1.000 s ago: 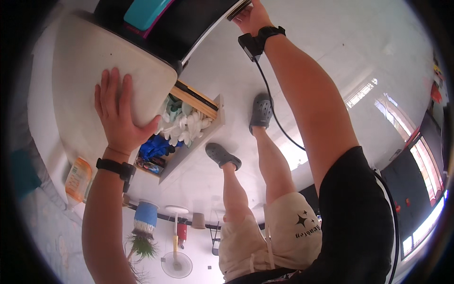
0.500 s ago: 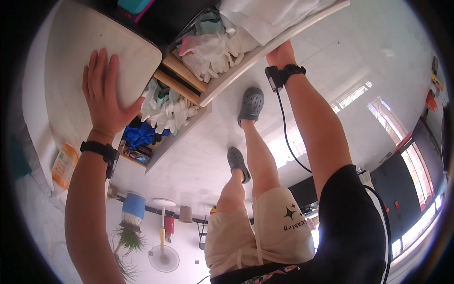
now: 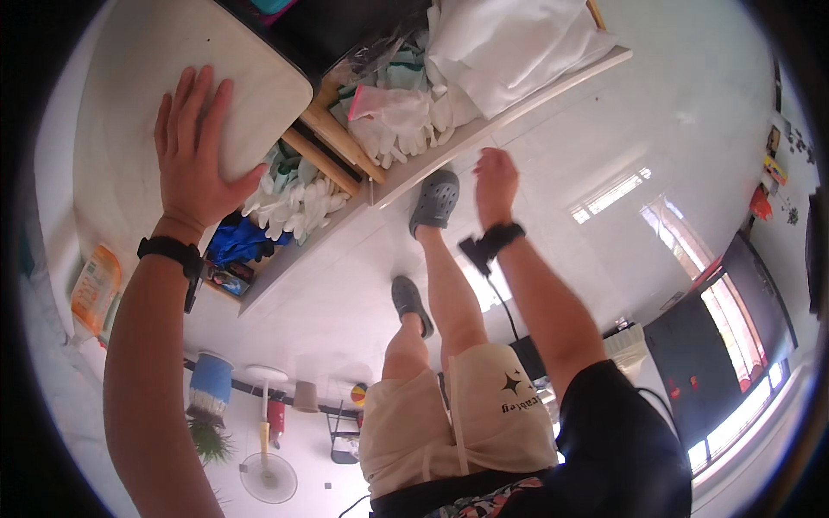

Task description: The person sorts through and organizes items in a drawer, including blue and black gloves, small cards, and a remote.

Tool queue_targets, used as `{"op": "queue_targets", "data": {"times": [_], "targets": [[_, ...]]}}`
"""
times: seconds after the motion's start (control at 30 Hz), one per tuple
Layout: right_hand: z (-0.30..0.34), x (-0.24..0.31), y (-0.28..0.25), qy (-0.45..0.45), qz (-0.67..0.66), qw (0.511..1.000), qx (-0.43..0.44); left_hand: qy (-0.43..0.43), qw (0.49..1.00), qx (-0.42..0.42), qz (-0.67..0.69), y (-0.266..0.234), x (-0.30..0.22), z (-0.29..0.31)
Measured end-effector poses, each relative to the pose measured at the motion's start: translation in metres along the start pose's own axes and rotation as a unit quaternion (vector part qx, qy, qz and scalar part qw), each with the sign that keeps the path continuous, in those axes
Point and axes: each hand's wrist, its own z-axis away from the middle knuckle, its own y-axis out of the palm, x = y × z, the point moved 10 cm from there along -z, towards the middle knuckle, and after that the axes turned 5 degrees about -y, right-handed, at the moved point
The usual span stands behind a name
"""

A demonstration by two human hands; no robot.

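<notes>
My left hand [image 3: 192, 147] lies flat with fingers spread on a pale tabletop [image 3: 250, 52]. Below and right of it, two drawers stand pulled out. The upper drawer's front board [image 3: 509, 116] runs diagonally; inside are white gloves [image 3: 393, 116] with a pink edge and a folded white cloth or bag [image 3: 509, 52]. More white gloves [image 3: 302, 203] and a bundle of blue material [image 3: 242, 242] fill the lower drawer. My right hand [image 3: 496, 186] hangs in the air just off the upper drawer's front, apart from it, fingers curled and slightly blurred, nothing visible in them.
My feet in grey clogs [image 3: 434, 200] stand on the shiny floor [image 3: 553, 186] beside the drawers. An orange-and-white packet [image 3: 97, 289] is at the left. Behind me are a fan [image 3: 268, 476], a blue-and-white plant pot [image 3: 210, 388] and a folding chair [image 3: 344, 440].
My right hand has let go of the upper drawer's front edge and drawn back toward me. My left hand stays flat on the tabletop. The view has shifted slightly.
</notes>
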Motion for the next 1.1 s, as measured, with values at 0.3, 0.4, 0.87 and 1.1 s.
{"op": "queue_targets", "data": {"times": [0.3, 0.4, 0.87, 1.1], "targets": [[0.007, 0.193, 0.15, -0.508, 0.389, 0.752, 0.161, 0.002, 1.0, 0.01, 0.0, 0.001, 0.002, -0.009], [0.005, 0.195, 0.154, -0.497, 0.34, 0.759, 0.247, 0.0, 1.0, 0.008, -0.001, 0.003, 0.007, 0.003], [-0.099, 0.208, 0.096, -0.344, 0.589, 0.731, 0.027, 0.015, 0.997, 0.068, -0.035, 0.011, 0.009, 0.009], [-0.131, 0.222, 0.015, -0.254, 0.158, 0.95, 0.096, 0.008, 0.998, 0.035, -0.042, 0.0, 0.003, 0.017]]}}
